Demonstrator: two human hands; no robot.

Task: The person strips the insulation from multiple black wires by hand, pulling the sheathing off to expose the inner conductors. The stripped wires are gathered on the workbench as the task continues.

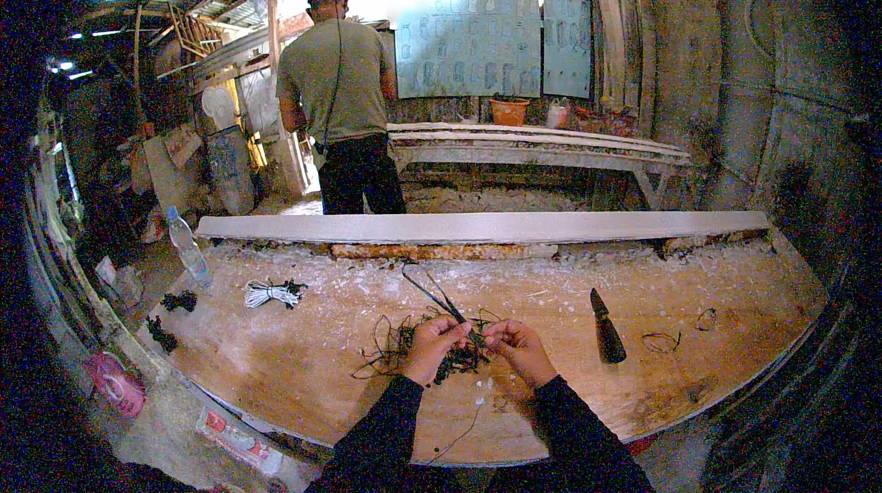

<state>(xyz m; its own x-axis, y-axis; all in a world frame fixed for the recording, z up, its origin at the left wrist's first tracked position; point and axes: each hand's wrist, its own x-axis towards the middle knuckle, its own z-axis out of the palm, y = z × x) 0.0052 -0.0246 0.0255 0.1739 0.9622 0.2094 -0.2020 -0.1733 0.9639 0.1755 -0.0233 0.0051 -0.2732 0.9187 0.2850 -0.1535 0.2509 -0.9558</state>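
Both my hands are over the middle of a wooden tabletop [303, 355]. My left hand [435, 348] pinches thin black cords [425, 287] whose free ends point up and away. Beside it, my right hand [522, 353] is closed, fingertips pressed together on the same cords where they come out of the left. A tangled pile of black cord [390, 346] lies under and around my hands, partly hidden by them. To the right lies a knife [606, 332] with a dark handle, and beyond it a thin loop of cord [661, 342].
A tied white cord bundle [269, 294] and small black bundles [179, 301] lie at left, near a clear plastic bottle [187, 249]. A long white board [487, 228] runs along the far edge. Behind it, a person [340, 79] stands facing away by a bench [533, 151].
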